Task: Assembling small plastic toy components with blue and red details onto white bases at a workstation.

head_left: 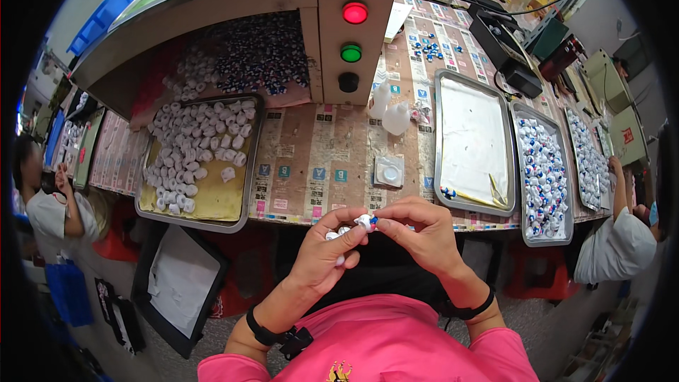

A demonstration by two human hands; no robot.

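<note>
The left hand point(327, 249) and the right hand point(417, 230) meet just in front of the near edge of the table point(318, 163), over the person's lap. Both pinch one small white part with a blue tip point(366, 222), fingertips closed on it from either side. A few more white pieces point(334, 234) sit tucked in the left hand; its fingers cover most of them, so their shape is hard to make out.

On the table, just beyond the hands, lies a small clear square packet point(390, 170). Left of the packet stands a metal tray of white parts point(200, 158) on a yellow lining. Right of the packet is a metal tray point(472, 143) lined with white, holding only a couple of pieces at its near corner. Farther right, a tray of white and blue parts point(543, 177) is crowded full. Behind the packet rises a wooden box point(350, 25) with a red, a green and a black button; beside it stand two small white bottles point(390, 112). The heap in the dark opening left of the box is too dim to tell apart.

Other people show only partly at the picture's left, right and far edges.
</note>
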